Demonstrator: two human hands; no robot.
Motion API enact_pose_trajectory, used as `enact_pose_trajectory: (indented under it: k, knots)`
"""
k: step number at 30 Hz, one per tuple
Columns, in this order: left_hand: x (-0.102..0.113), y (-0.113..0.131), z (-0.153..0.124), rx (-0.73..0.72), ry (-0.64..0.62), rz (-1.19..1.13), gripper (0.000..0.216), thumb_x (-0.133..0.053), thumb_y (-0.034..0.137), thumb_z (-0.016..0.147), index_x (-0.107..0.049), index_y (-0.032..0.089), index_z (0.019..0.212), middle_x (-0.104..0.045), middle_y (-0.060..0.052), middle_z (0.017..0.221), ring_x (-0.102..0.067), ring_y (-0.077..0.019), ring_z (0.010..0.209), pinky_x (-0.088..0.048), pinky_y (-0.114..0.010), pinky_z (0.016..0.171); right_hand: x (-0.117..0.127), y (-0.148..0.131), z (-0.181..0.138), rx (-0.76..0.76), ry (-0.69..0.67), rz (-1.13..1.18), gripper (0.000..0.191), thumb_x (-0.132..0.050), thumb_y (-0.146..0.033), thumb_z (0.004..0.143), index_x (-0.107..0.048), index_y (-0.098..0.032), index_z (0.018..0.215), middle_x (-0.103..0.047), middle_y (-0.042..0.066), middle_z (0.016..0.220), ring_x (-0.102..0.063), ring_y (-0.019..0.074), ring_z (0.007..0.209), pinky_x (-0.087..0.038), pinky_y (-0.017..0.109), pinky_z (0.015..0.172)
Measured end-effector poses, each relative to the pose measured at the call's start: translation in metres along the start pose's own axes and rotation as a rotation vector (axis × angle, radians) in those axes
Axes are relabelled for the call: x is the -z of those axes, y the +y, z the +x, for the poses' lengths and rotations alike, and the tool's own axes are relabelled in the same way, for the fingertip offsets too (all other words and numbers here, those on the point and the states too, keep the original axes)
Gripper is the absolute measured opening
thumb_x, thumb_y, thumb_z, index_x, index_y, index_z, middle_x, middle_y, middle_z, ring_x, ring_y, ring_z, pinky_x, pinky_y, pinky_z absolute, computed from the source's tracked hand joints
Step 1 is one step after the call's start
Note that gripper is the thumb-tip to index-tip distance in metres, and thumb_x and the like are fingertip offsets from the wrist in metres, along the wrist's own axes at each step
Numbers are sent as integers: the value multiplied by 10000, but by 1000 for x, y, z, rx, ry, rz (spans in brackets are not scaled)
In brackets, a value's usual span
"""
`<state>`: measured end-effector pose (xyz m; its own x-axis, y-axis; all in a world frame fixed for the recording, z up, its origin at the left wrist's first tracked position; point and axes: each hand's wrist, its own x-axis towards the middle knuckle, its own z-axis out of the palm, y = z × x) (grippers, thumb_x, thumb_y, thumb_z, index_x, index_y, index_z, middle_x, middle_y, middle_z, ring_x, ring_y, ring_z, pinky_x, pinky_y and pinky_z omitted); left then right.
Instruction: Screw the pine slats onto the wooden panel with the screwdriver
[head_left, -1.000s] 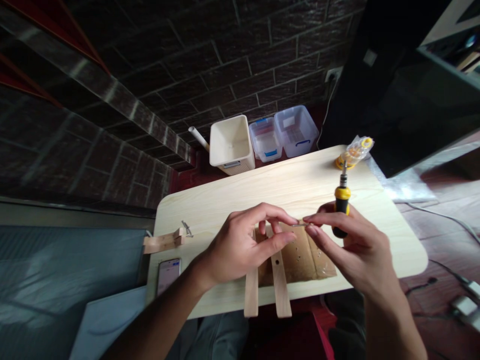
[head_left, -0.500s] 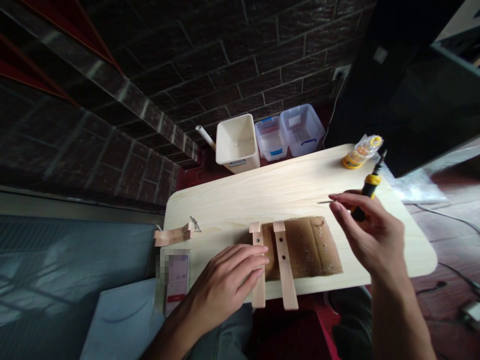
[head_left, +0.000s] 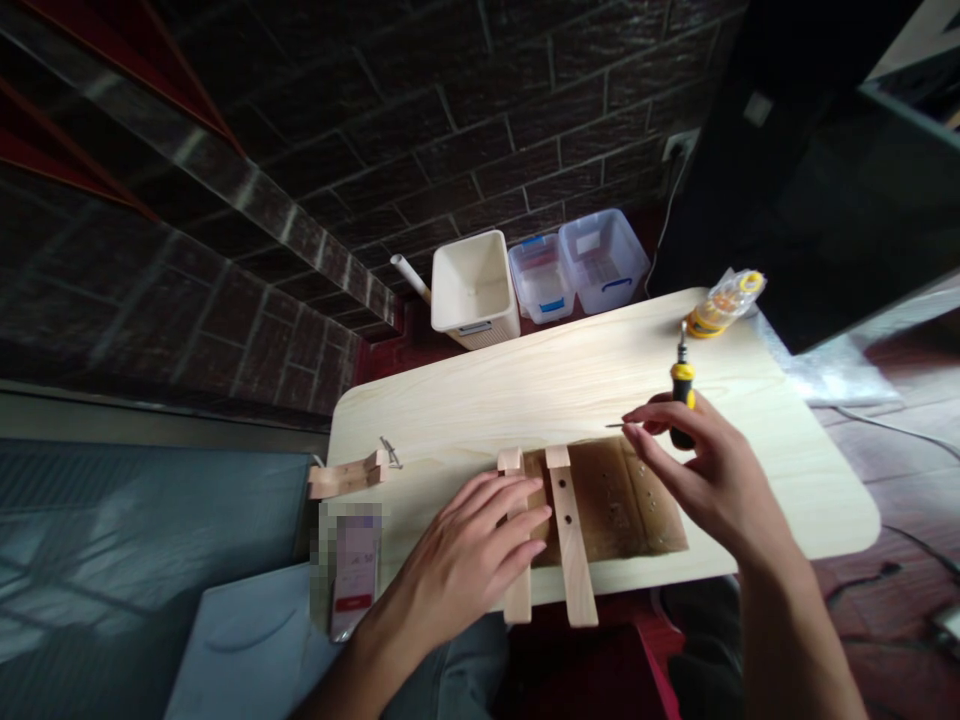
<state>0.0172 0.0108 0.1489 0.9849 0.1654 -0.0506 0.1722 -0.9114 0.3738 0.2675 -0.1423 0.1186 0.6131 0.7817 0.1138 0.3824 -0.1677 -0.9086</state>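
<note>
Since half a second ago the right hand has drawn nearer the left one, and the screwdriver in its curled fingers now stands upright. Its thumb and forefinger pinch a screw, just past the right slat. The left hand lies flat and open on the left slat, over cardboard on the desk. The right slat's holes look empty, with no screw driven. No writing is legible.

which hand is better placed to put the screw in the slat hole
Right, probably: the right hand pinches the screw and holds the screwdriver beside the holed slat, while the left hand lies flat on the other slat.
</note>
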Motion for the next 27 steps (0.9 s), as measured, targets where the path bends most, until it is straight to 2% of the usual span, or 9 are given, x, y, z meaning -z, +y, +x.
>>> enact_pose_trajectory:
  k: [2, 4, 7, 11, 14, 18, 23, 27]
  knots:
    - [-2, -3, -3, 48, 45, -41, 232, -618, 247, 1042, -736, 279, 1239, -740, -71, 1371, -687, -281, 1275, -565, -517, 1142, -2, 2, -1, 13, -115, -41, 198, -671, -424, 1010, -766, -251, 1029, -656, 88, 1018, -658, 213, 875, -489, 256, 522]
    - [-6, -4, -6, 115, 109, -71, 222, -624, 241, 1030, -736, 303, 1211, -754, -66, 1319, -691, -288, 1255, -560, -534, 1136, -7, 4, -2, 51, -192, -78, 199, -648, -405, 1025, -764, -244, 1020, -646, 84, 996, -661, 210, 856, -531, 284, 601]
    - [-16, -2, -12, 286, 214, -117, 248, -637, 272, 1010, -715, 335, 1237, -717, -85, 1346, -681, -305, 1275, -577, -526, 1116, -18, 7, -2, 83, -233, -105, 195, -631, -387, 1035, -759, -240, 1017, -644, 73, 983, -663, 207, 850, -564, 335, 738]
    - [-32, 1, -22, 478, 298, -239, 228, -650, 317, 994, -700, 334, 1216, -649, -105, 1416, -660, -306, 1326, -609, -482, 1079, -30, 10, -2, 37, -294, -103, 194, -607, -377, 1047, -748, -244, 1032, -628, 61, 999, -658, 192, 826, -551, 343, 773]
    - [-44, -2, -23, 513, 320, -374, 202, -676, 344, 989, -714, 328, 1187, -579, -96, 1536, -552, -313, 1467, -526, -499, 1182, -34, 10, -2, 0, -348, -110, 188, -601, -371, 1048, -741, -246, 1032, -620, 62, 1015, -654, 198, 836, -540, 346, 775]
    - [-59, -11, -7, 513, 295, -574, 279, -724, 378, 969, -742, 317, 1241, -501, -95, 1641, -426, -339, 1569, -390, -544, 1278, -36, 7, -2, -17, -373, -148, 160, -620, -348, 1035, -732, -237, 1006, -615, 61, 983, -624, 209, 831, -513, 351, 773]
    - [-70, -19, 13, 511, 299, -677, 302, -830, 375, 883, -808, 295, 1173, -374, -98, 1736, -406, -373, 1577, -326, -564, 1302, -38, 5, -2, -52, -383, -158, 141, -623, -327, 1036, -733, -245, 1002, -615, 53, 971, -604, 215, 824, -489, 352, 769]
    - [-72, -21, 21, 522, 284, -789, 264, -843, 406, 873, -839, 299, 1114, -349, -71, 1751, -399, -368, 1584, -304, -543, 1320, -41, 8, -1, -48, -388, -143, 115, -631, -315, 1036, -728, -256, 1018, -632, 46, 990, -613, 216, 854, -482, 355, 797]
